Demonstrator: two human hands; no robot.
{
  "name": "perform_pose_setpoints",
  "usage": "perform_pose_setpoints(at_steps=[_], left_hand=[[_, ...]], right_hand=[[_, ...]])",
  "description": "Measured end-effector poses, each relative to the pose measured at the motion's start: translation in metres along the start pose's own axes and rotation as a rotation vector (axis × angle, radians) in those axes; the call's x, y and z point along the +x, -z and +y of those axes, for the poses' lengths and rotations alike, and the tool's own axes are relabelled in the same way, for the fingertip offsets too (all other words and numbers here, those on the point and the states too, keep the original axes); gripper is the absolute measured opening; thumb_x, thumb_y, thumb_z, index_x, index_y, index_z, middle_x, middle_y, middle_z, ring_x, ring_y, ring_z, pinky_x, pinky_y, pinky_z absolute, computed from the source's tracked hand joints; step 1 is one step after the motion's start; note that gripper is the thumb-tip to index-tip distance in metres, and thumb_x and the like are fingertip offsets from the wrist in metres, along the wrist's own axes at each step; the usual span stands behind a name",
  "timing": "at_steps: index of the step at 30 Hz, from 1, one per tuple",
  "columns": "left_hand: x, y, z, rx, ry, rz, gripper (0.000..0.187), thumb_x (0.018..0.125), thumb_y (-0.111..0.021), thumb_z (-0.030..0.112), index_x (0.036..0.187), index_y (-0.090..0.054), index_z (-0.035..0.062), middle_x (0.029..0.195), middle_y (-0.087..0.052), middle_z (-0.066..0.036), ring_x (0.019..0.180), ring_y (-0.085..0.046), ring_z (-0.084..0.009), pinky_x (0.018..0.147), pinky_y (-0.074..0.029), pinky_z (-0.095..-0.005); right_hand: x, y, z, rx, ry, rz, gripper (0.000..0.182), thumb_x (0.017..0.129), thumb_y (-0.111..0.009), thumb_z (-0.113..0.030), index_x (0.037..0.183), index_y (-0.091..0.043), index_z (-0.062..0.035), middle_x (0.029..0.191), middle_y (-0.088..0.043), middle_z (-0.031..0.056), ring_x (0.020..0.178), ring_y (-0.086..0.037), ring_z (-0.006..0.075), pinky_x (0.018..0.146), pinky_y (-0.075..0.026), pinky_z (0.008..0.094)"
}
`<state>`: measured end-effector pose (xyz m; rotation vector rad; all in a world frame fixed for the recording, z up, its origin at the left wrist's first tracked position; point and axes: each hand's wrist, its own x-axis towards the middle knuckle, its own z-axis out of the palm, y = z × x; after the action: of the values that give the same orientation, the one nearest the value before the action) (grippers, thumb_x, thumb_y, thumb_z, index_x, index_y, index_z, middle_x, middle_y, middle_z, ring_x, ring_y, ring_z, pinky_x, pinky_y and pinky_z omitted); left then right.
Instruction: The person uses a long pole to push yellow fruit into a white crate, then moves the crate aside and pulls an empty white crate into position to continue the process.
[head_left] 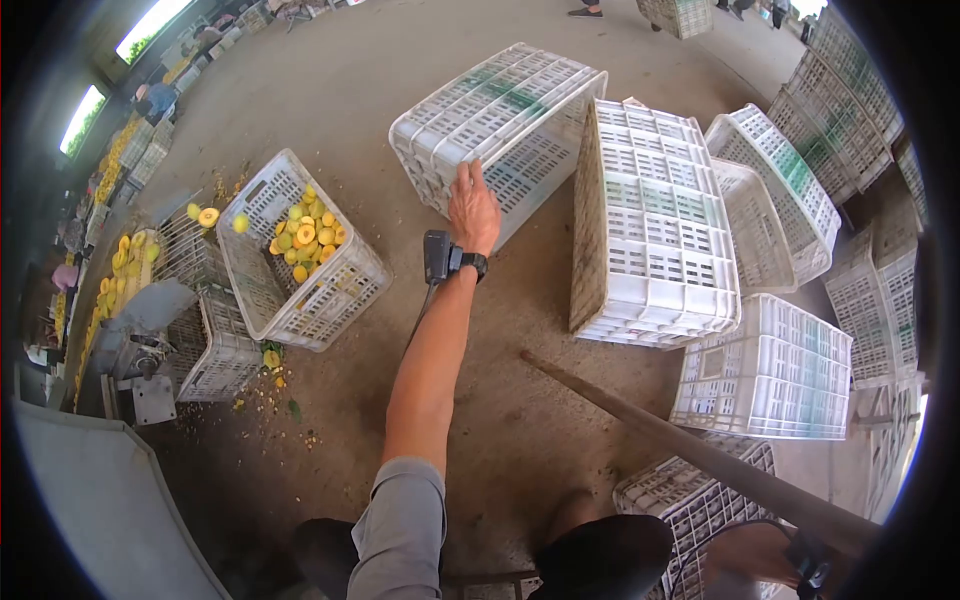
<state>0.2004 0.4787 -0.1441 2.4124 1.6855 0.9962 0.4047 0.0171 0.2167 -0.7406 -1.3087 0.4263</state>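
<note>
My left hand (474,212) reaches forward, its fingers curled over the near edge of a white plastic crate (495,95). This crate lies tipped on the floor, its open side facing lower right. A black device and a band sit on my left wrist. At the bottom right, a dark strapped device (808,568) and some blurred skin show; my right hand itself cannot be seen. Left of my reaching arm, another white crate (350,290) stands tilted, holding several cut yellow-green fruits (308,236).
A wooden pole (690,450) slants across the lower right. White crates (655,215) lie or stand at the right, with taller stacks (835,100) behind. A metal machine part (150,385) and a grey panel (95,490) stand at left. Fruit scraps (272,360) litter the floor.
</note>
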Motion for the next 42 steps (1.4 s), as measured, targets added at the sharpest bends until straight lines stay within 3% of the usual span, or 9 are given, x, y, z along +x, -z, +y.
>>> perform_pose_setpoints(at_steps=[4,7,14,27,33,36,38,40,42], left_hand=[[0.007,-0.014,-0.002,0.177,0.003,0.063,0.041,0.086,-0.068,0.001,0.122,-0.049,0.0005,0.127,-0.049,-0.016,0.099,-0.063,-0.0364,0.084,-0.058,-0.0476],[0.014,-0.015,-0.009,0.052,0.096,0.031,0.035,0.086,-0.065,0.002,0.117,-0.048,0.0009,0.127,-0.050,-0.018,0.098,-0.063,-0.0437,0.081,-0.054,-0.0532],[-0.007,0.008,0.007,-0.012,0.029,0.101,0.036,0.081,-0.073,0.004,0.106,-0.047,0.0013,0.113,-0.048,-0.016,0.095,-0.063,-0.0388,0.072,-0.055,-0.0496],[-0.183,0.114,0.026,0.015,0.095,0.061,0.034,0.078,-0.069,0.005,0.108,-0.051,0.0027,0.115,-0.049,-0.017,0.087,-0.065,-0.0404,0.067,-0.053,-0.0502],[-0.291,0.193,0.039,0.070,0.246,-0.018,0.031,0.078,-0.067,0.006,0.106,-0.052,0.0035,0.116,-0.050,-0.016,0.090,-0.065,-0.0412,0.069,-0.052,-0.0519],[-0.345,0.233,0.040,0.081,0.309,-0.047,0.033,0.078,-0.067,0.007,0.107,-0.051,0.0038,0.116,-0.050,-0.017,0.093,-0.064,-0.0421,0.070,-0.052,-0.0539],[-0.379,0.260,0.041,0.095,0.394,-0.092,0.033,0.078,-0.067,0.007,0.107,-0.051,0.0039,0.117,-0.050,-0.017,0.096,-0.064,-0.0428,0.072,-0.051,-0.0549],[-0.418,0.280,0.043,0.114,0.416,-0.057,0.040,0.076,-0.069,0.006,0.111,-0.050,0.0035,0.118,-0.049,-0.019,0.096,-0.063,-0.0436,0.073,-0.051,-0.0548],[-0.444,0.299,0.047,0.134,0.435,-0.045,0.044,0.075,-0.070,0.005,0.114,-0.049,0.0034,0.119,-0.049,-0.019,0.097,-0.063,-0.0433,0.074,-0.051,-0.0548]], right_hand=[[-0.002,-0.002,-0.001,0.006,-0.009,-0.018,0.038,0.094,-0.060,-0.009,0.131,-0.059,-0.0016,0.094,-0.063,0.0087,0.071,-0.059,0.0164,0.063,-0.047,0.0266],[-0.005,-0.003,-0.002,0.010,-0.015,-0.030,0.039,0.093,-0.061,-0.009,0.131,-0.060,-0.0020,0.096,-0.064,0.0094,0.073,-0.061,0.0175,0.064,-0.048,0.0276],[-0.016,-0.005,-0.010,0.033,-0.020,-0.045,0.041,0.091,-0.063,-0.009,0.132,-0.061,-0.0029,0.101,-0.066,0.0108,0.077,-0.064,0.0202,0.068,-0.051,0.0297],[-0.051,0.029,-0.073,0.135,0.081,-0.022,0.045,0.088,-0.068,-0.008,0.133,-0.064,-0.0044,0.111,-0.071,0.0135,0.084,-0.070,0.0250,0.074,-0.056,0.0337],[-0.117,0.068,-0.082,0.118,0.114,0.184,0.022,0.097,-0.054,-0.010,0.114,-0.059,0.0031,0.090,-0.063,0.0073,0.076,-0.066,0.0200,0.070,-0.053,0.0288],[-0.125,0.036,-0.084,-0.445,0.082,0.716,0.038,0.105,-0.046,-0.025,0.128,-0.054,0.0051,0.078,-0.056,0.0022,0.057,-0.045,0.0085,0.054,-0.038,0.0202],[-0.136,0.017,-0.086,-0.902,0.109,0.886,0.045,0.108,-0.043,-0.029,0.136,-0.051,0.0062,0.076,-0.054,0.0016,0.050,-0.038,0.0041,0.049,-0.032,0.0172],[-0.152,0.011,-0.090,-1.116,0.157,0.757,0.041,0.107,-0.045,-0.021,0.137,-0.050,0.0067,0.083,-0.056,0.0042,0.056,-0.043,0.0060,0.054,-0.037,0.0191],[-0.162,0.009,-0.103,-1.080,0.085,0.681,0.038,0.106,-0.044,-0.016,0.137,-0.050,0.0049,0.088,-0.056,0.0058,0.063,-0.049,0.0080,0.058,-0.042,0.0214]])
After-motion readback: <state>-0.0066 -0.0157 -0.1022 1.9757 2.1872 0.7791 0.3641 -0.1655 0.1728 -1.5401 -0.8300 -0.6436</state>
